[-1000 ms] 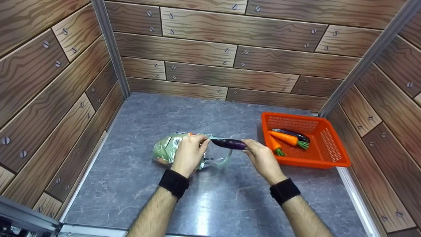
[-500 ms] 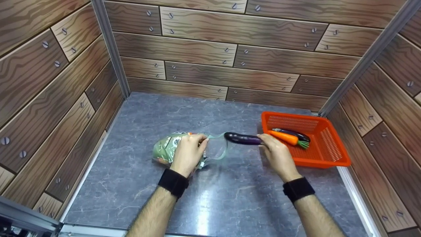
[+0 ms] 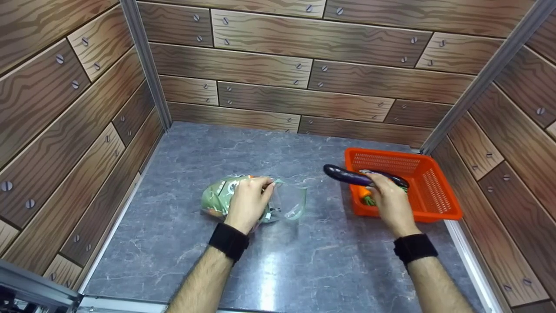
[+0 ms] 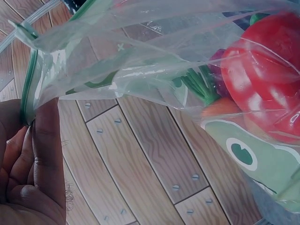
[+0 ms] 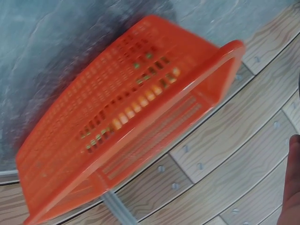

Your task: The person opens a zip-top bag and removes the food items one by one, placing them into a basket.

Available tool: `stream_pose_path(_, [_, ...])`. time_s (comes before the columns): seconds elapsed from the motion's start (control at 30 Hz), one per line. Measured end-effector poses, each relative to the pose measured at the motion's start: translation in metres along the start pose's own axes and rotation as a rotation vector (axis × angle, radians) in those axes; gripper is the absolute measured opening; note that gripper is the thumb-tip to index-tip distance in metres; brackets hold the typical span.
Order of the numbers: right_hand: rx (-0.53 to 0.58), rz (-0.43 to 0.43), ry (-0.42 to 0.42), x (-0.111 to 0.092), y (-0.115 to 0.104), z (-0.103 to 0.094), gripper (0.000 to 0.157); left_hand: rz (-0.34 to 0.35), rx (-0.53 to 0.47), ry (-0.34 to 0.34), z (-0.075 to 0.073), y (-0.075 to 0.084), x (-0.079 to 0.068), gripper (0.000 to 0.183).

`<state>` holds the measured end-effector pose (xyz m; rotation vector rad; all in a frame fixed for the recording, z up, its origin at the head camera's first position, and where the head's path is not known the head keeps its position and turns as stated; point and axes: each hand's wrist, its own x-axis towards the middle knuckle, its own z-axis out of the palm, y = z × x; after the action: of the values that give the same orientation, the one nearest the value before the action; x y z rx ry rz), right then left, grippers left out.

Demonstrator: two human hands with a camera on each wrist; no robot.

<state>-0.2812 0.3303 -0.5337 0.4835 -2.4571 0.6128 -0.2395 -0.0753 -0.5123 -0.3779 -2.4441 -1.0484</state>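
My left hand (image 3: 248,202) pinches the green-edged mouth of a clear and green plastic zip bag (image 3: 217,195) lying on the table. In the left wrist view, a red tomato-like vegetable (image 4: 262,75) and a green-topped orange carrot (image 4: 218,107) show inside the bag. At the other side, my right hand (image 3: 393,204) grips a dark purple eggplant (image 3: 345,175) by one end. The eggplant's free end points left, past the near-left rim of the orange basket (image 3: 438,216). Only a bit of one finger (image 5: 290,183) appears in the right wrist view.
In the basket lie another eggplant (image 3: 397,179) and an orange carrot (image 3: 364,193), partly hidden by my right hand and the held eggplant. Wood-patterned walls (image 3: 269,65) enclose the grey marbled table (image 3: 208,148).
My right hand has carried the eggplant rightward from beside the bag's mouth to over the basket's left edge. The left hand stays in place at the bag.
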Motion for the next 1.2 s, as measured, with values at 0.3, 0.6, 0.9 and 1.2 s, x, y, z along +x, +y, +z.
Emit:
stream_pose_path(0.3, [-0.053, 0.067, 0.053, -0.004, 0.03, -0.008, 0.038, 0.008, 0.003, 0.009, 0.001, 0.001, 0.0, 0.008])
stream_pose_path(0.6, [-0.069, 0.104, 0.022, -0.006, 0.055, -0.011, 0.039, 0.008, -0.007, 0.009, 0.001, 0.002, 0.0, 0.008])
stream_pose_path(0.9, [-0.101, 0.165, -0.056, -0.009, 0.08, -0.015, 0.037, 0.008, 0.001, 0.001, 0.001, 0.001, -0.001, 0.01])
stream_pose_path(1.2, [-0.119, 0.231, -0.122, -0.011, 0.096, -0.013, 0.031, 0.001, -0.003, 0.0, 0.001, 0.001, -0.001, 0.01])
